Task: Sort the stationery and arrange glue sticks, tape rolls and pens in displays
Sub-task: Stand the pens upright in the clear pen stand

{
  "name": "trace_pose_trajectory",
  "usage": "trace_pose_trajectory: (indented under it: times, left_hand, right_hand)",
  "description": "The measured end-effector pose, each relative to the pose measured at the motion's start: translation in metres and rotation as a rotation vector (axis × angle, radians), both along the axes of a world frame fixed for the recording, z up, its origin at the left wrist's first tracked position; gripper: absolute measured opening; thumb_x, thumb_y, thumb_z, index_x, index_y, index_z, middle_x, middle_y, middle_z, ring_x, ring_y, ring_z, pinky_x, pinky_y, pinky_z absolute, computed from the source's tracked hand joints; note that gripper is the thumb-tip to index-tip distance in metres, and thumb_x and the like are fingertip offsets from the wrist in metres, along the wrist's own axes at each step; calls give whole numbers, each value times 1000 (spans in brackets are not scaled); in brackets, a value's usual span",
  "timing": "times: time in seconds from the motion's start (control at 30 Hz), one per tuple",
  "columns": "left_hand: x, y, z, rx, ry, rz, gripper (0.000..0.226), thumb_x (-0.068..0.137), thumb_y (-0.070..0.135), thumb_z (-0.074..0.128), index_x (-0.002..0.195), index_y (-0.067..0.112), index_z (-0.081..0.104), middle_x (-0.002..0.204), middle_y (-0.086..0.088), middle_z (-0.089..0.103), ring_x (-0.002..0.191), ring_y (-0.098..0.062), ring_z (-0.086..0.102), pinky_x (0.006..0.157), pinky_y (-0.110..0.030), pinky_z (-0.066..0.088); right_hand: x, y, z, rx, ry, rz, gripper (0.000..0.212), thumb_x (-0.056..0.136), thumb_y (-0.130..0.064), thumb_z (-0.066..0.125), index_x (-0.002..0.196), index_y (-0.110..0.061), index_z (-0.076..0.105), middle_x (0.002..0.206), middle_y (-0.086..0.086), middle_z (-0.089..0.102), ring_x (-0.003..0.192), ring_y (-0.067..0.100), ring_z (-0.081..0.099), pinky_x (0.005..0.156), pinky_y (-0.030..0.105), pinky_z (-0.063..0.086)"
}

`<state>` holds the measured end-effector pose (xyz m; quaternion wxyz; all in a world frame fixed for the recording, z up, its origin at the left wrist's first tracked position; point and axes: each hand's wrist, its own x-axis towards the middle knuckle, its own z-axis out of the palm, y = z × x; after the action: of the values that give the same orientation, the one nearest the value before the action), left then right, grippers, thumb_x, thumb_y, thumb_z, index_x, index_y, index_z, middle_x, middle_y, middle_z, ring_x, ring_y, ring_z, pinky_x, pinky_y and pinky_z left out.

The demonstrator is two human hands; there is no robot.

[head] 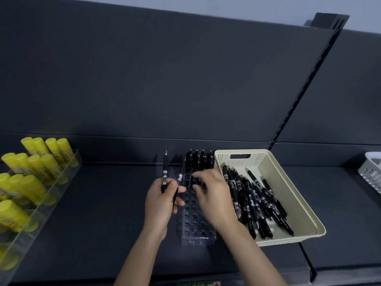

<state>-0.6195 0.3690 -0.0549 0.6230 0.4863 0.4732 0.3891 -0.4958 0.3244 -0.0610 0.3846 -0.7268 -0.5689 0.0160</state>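
- Left hand [160,200]: I log its fingers curled round two held pens [165,172], both black, tips pointing up.
- Right hand [214,195]: over the pen stand [195,228], fingers bent down and blurred; I cannot tell whether they grasp anything.
- Pen stand: clear block of round holes on the dark shelf [103,203], between the two hands.
- Standing pens [199,157]: black, upright in the stand's far end.
- Cream basket [261,159]: just right of the stand, holding loose pens [253,199] in a heap.
- Glue sticks [31,182]: yellow, stood in a clear tiered tray [76,162] at far left.
- White basket [371,172]: at the right edge, partly out of view.
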Motion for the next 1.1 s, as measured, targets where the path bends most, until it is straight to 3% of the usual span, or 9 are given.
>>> trace_pose_trajectory:
  times: [0.13, 0.33, 0.57, 0.67, 0.8, 0.9, 1.0, 1.07, 1.1]
  left_hand:
    - [-3, 0, 7, 13, 73, -62, 9, 98, 16, 49, 98, 11, 56, 80, -7, 72, 46, -12, 55, 39, -22, 38]
    - [-16, 2, 11, 5, 139, -134, 14, 98, 16, 47, 96, 7, 57, 76, -9, 71, 48, -13, 57, 42, -23, 41]
    - [-24, 8, 11, -51, 159, -74, 43, 101, 41, 36, 89, 6, 58, 54, -2, 53, 43, -11, 44, 41, -21, 33]
    - [-23, 8, 9, -81, 153, -89, 36, 101, 32, 38, 79, 8, 54, 55, -2, 52, 46, -12, 44, 44, -24, 32]
    - [-24, 10, 8, -173, 65, -125, 23, 97, 19, 44, 81, 8, 56, 59, -4, 55, 46, -12, 46, 42, -23, 31]
    - [-30, 16, 5, -188, 60, -58, 21, 97, 20, 49, 85, 7, 61, 64, -2, 59, 50, -10, 50, 44, -22, 34]
    - [-38, 22, -2, -31, 170, 4, 19, 95, 20, 55, 88, 9, 69, 64, 6, 55, 53, -6, 45, 50, -20, 34]
    - [-38, 22, -5, 63, 216, 22, 15, 93, 17, 57, 90, 16, 72, 64, 16, 57, 60, -2, 49, 59, -19, 38]
    - [-37, 22, -6, 91, 238, 30, 16, 93, 15, 57, 94, 20, 72, 74, 17, 61, 69, -1, 54, 64, -17, 40]
  right_hand:
    - [-11, 8, -6, -18, -87, 129, 41, 80, 5, 56, 115, -14, 64, 110, 1, 57, 105, 19, 53, 84, 25, 48]
    - [-14, 16, -10, 55, -210, 180, 23, 79, -2, 65, 100, -12, 66, 101, 1, 61, 90, 21, 58, 68, 31, 54]
    - [-16, 19, -21, 182, -204, 168, 23, 82, -1, 68, 103, -10, 65, 104, 3, 61, 92, 19, 61, 75, 28, 54]
    - [-15, 21, -25, 176, -260, 169, 29, 78, 3, 70, 104, -9, 66, 105, 4, 63, 92, 20, 62, 71, 31, 56]
    - [-11, 26, -23, 144, -327, 222, 33, 74, 8, 69, 102, -8, 65, 104, 5, 65, 90, 23, 64, 68, 32, 57]
    - [-7, 22, -21, 176, -185, 208, 25, 80, 2, 60, 103, -8, 61, 104, 4, 63, 93, 13, 60, 80, 21, 51]
    - [-6, 14, -13, 173, 177, 22, 15, 85, -4, 61, 95, -15, 62, 92, -4, 64, 83, 2, 58, 74, 10, 46]
    - [-2, 9, -10, 159, 379, -83, 17, 85, -6, 62, 85, -23, 59, 81, -4, 66, 75, 4, 62, 70, 14, 48]
    - [0, 7, -9, 155, 447, -116, 19, 85, -7, 61, 82, -25, 58, 78, -3, 67, 73, 7, 64, 70, 21, 51]
